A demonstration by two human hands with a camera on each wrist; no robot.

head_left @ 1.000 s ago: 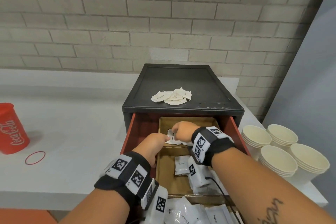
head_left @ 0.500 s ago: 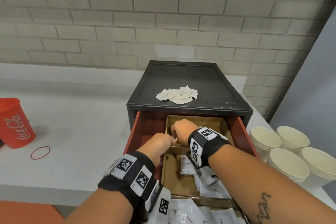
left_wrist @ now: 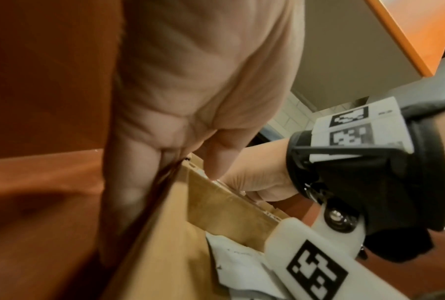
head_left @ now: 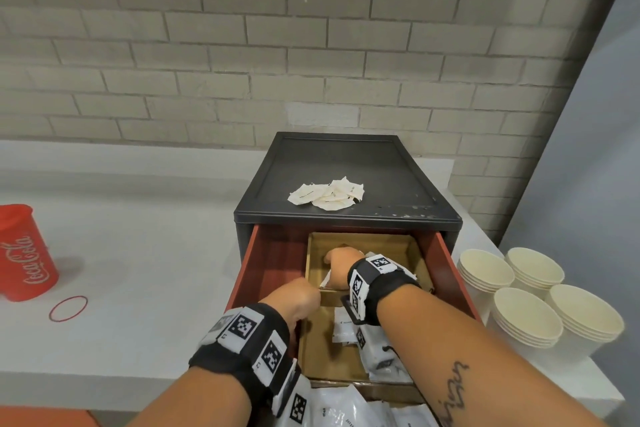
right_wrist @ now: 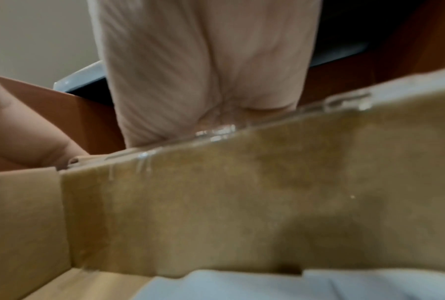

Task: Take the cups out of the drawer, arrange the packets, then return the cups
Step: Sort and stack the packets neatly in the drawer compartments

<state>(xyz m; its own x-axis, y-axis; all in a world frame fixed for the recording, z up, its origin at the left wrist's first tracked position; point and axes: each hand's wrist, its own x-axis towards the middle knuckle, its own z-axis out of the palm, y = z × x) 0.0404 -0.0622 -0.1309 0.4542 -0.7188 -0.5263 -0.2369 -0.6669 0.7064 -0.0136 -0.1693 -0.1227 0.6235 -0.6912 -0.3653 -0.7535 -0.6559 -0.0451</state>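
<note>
The red drawer [head_left: 453, 284] stands open and holds a cardboard tray [head_left: 360, 243] split by dividers. My right hand [head_left: 341, 263] reaches into the far compartment with its fingers curled down over white packets [head_left: 325, 282]; in the right wrist view the divider [right_wrist: 241, 192] hides those fingers. My left hand [head_left: 298, 298] pinches the tray's left wall where the divider [left_wrist: 229, 207] meets it. More packets [head_left: 346, 326] lie in the middle compartment and others [head_left: 346, 409] in the near one. Stacks of cream paper cups [head_left: 526, 305] stand on the counter right of the drawer.
The black cabinet [head_left: 346, 163] over the drawer carries a small heap of cream packets [head_left: 327, 196]. A red Coca-Cola cup [head_left: 24, 253] and a red rubber band [head_left: 68, 308] lie on the white counter at the left. A brick wall is behind.
My right hand has shifted slightly deeper into the far compartment, and its packets show less. My left hand stays at the tray's left wall.
</note>
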